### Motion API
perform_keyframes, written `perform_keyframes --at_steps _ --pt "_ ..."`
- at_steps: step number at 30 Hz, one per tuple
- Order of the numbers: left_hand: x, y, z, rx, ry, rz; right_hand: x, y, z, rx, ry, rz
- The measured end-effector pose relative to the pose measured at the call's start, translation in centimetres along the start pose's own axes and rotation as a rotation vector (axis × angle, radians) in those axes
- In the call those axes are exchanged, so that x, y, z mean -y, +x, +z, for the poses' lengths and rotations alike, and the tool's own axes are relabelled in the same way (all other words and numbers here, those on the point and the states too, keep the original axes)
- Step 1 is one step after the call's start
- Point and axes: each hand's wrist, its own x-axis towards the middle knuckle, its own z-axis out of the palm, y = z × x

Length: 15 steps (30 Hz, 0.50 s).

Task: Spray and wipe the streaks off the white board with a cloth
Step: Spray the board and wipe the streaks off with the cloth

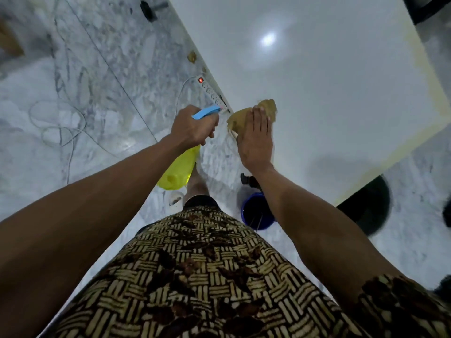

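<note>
A large glossy white board fills the upper right, with a lamp's glare on it. My right hand lies flat with straight fingers on a tan cloth, pressing it against the board near its left edge. My left hand grips the neck of a yellow spray bottle with a blue trigger head. The nozzle points toward the board's edge, just left of the cloth. The bottle's body hangs below my left hand.
A white power strip with a lit red switch lies along the board's left edge, its cables looping over the marble floor. A blue bucket stands by my feet. A dark round object sits under the board's lower corner.
</note>
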Motion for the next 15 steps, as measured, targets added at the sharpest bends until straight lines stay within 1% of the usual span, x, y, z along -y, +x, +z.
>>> perform_keyframes --at_steps 4,8,11,15 --pt "3.5 -4.4 4.3 0.025 -0.001 -0.010 -2.5 -5.2 -0.2 -0.005 -0.018 0.012" --pt "5.7 -8.1 8.2 0.071 0.002 -0.035 -4.6 -10.6 -0.5 0.016 -0.036 0.053" --pt "7.1 -10.7 10.9 0.103 -0.003 -0.042 -6.4 -14.2 -0.9 -0.002 -0.041 0.073" --pt "8.7 -13.2 14.3 0.118 -0.008 -0.056 -8.4 -18.2 -1.2 -0.004 -0.030 0.068"
